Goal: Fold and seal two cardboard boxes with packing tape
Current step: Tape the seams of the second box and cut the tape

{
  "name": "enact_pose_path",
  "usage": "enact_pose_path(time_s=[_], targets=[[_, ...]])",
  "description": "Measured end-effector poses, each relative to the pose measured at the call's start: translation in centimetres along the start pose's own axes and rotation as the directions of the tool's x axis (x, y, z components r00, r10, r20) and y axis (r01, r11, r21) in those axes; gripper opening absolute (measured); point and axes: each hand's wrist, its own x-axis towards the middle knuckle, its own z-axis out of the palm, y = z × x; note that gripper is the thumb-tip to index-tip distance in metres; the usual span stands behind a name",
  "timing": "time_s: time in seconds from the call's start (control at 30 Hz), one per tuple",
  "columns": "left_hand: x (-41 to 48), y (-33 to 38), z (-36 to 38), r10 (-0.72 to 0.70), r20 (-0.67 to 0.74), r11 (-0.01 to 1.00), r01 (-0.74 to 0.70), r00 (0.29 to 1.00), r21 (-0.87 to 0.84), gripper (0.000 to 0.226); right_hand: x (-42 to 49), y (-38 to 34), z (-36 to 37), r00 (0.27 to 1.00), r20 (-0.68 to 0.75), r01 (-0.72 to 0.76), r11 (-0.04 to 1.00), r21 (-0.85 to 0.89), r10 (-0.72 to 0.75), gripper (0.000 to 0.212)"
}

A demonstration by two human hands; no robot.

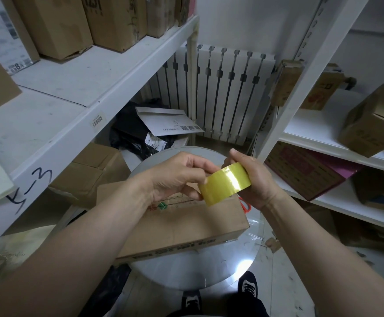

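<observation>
Holding the yellow tape roll (224, 184) up in both hands, that's what I've got on screen. My right hand (255, 179) is wrapped around the roll's right side, thumb up over the top and palm against it, a firm clasp. My left hand (177, 177) comes in from the other side, fingers curled, thumb and fingertips pinching at the roll's left rim. I can't make out whether a loose tape end sits between them.

Below the roll, a flat brown cardboard box (186, 229) lies on the round grey table (186, 277), its long side running across my view and its near edge hanging slightly past the table's left rim. A red scissors handle (247, 207) peeks out just beside the box's right end, under my right wrist.

White shelving (72, 92) on my left carries upright brown cartons. A white radiator (220, 94) stands against the back wall, with a white envelope (168, 121) lying on black bags in front of it. Black shoes (247, 286) show at the table's near edge.
</observation>
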Motion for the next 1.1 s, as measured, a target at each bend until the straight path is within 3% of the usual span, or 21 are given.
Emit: enact_pose_path(time_s=[0.03,0.13,0.2,0.43,0.73,0.8,0.87,0.93,1.03,1.1], targets=[[-0.1,0.3,0.3,0.003,-0.026,0.999,-0.002,1.0,0.032,0.01,0.0,-0.1,0.1,1.0,-0.008,0.004,0.999,-0.036,-0.005,0.037],[0.3,0.5,1.4,0.001,-0.171,0.992,0.02,0.985,0.123,0.032,0.2,-0.3,0.6,0.998,-0.032,0.041,0.985,-0.17,-0.047,0.039],[0.4,0.8,1.9,0.015,-0.211,0.993,0.011,0.977,0.119,0.031,0.2,-0.4,0.8,0.998,-0.038,0.05,0.98,-0.192,-0.059,0.04],[0.1,0.7,1.2,0.034,-0.127,0.992,-0.019,0.991,0.121,0.012,0.1,-0.1,0.1,0.999,-0.021,0.037,0.999,-0.036,-0.038,0.037],[-0.4,1.2,0.1,0.061,0.03,0.983,-0.065,0.998,0.169,0.028,0.1,0.2,-0.1,0.999,-0.02,-0.025,0.99,0.135,0.028,0.037],[-0.2,1.3,0.4,0.051,-0.054,0.981,-0.04,0.997,0.187,0.028,0.3,0.0,-0.2,0.998,-0.057,0.009,1.0,-0.003,-0.01,0.04],[0.2,1.3,0.8,0.032,-0.188,0.977,0.009,0.982,0.215,0.025,0.3,-0.3,-0.1,0.991,-0.106,0.051,0.961,-0.273,-0.083,0.04],[0.6,1.1,1.1,0.026,-0.293,0.978,0.036,0.956,0.206,0.018,0.4,-0.4,-0.1,0.99,-0.127,0.004,0.909,-0.417,-0.063,0.041],[1.2,1.0,1.5,0.035,-0.417,0.988,0.031,0.908,0.151,0.008,0.2,-0.4,0.6,0.994,-0.035,-0.105,0.918,-0.382,0.099,0.046],[1.5,1.0,1.7,0.015,-0.435,0.995,0.031,0.901,0.099,0.022,0.1,-0.3,1.2,0.998,-0.015,-0.065,0.924,-0.377,0.064,0.049]])
